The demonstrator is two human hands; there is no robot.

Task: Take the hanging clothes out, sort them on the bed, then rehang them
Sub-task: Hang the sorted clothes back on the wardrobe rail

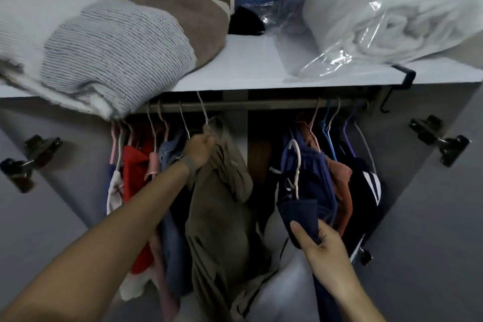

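Observation:
Clothes hang from a rail [256, 105] inside an open wardrobe. My left hand [199, 150] grips the top of an olive-brown garment [217, 217] at its wire hanger [203, 112], whose hook is tilted at the rail. To its left hang a denim piece [168, 150], a red garment [133, 172] and a pink-hangered one. My right hand [317, 243] holds the lower fold of a navy garment [308, 191] on a white hanger [296, 162]. Orange [342, 180] and black-and-white striped clothes [368, 191] hang to its right.
A white shelf [245, 70] above the rail carries a folded grey-white blanket [86, 44], a brown blanket [201, 23] and a bagged grey blanket [386, 10]. Open grey doors with hinges [28, 159] [441, 141] stand on both sides.

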